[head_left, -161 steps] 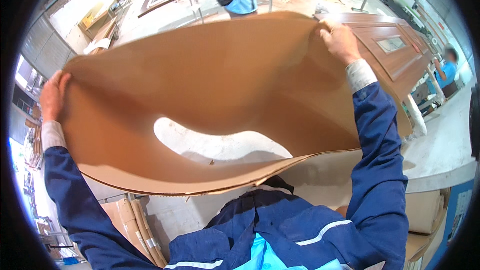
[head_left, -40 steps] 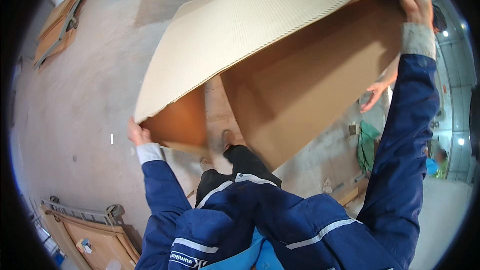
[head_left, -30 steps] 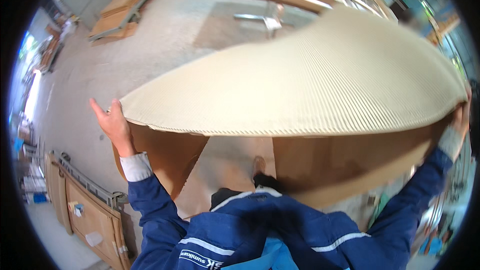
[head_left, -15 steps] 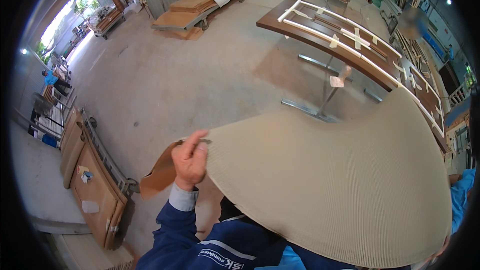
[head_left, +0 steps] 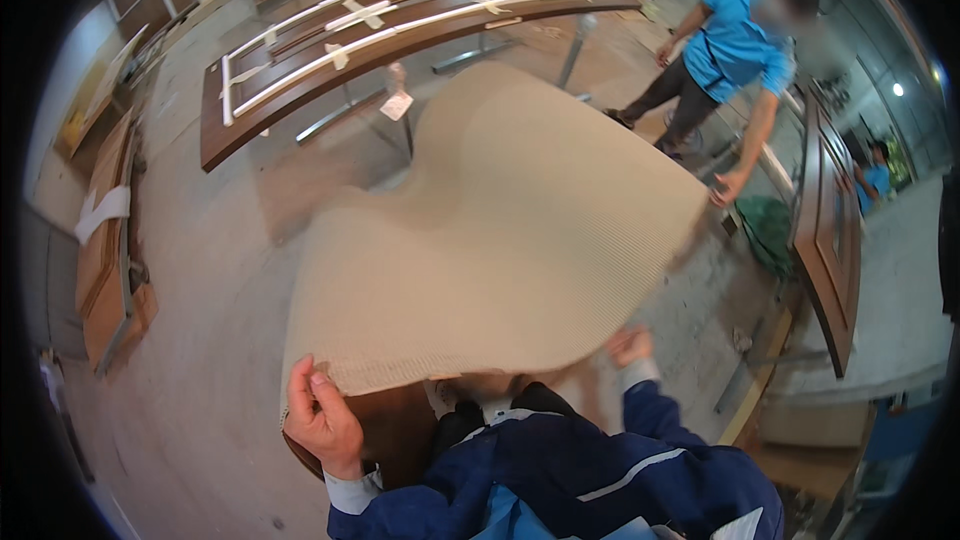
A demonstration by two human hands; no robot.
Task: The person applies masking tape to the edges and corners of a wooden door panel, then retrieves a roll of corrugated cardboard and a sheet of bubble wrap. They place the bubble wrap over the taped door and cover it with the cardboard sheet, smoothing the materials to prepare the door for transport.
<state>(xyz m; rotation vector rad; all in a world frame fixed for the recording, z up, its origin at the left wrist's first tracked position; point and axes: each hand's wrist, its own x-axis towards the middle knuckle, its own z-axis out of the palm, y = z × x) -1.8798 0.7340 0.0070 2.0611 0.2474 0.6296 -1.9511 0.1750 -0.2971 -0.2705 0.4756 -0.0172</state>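
Observation:
A large tan sheet of corrugated cardboard (head_left: 500, 230) hangs in front of me, bowed and sagging in the middle. My left hand (head_left: 322, 422) pinches its near left corner between thumb and fingers. At the near right edge, my right hand (head_left: 632, 344) is closed on the rim, its fingers slightly blurred. A co-worker in a blue shirt (head_left: 735, 40) stands at the far right, one hand (head_left: 730, 186) at the sheet's right corner. Below my left hand, a brown piece (head_left: 390, 430) shows under the sheet; its kind is unclear.
Beyond the sheet, a dark brown door panel (head_left: 420, 35) with white taped strips rests on metal stands (head_left: 325, 125). Another brown panel (head_left: 825, 230) leans at the right, beside a green bundle (head_left: 765, 230). Stacked brown boards (head_left: 105, 230) stand on the left.
My view has turned right, bringing the co-worker and my right hand into clear sight. The cardboard has swung round with my hands, and my left hand still holds its corner.

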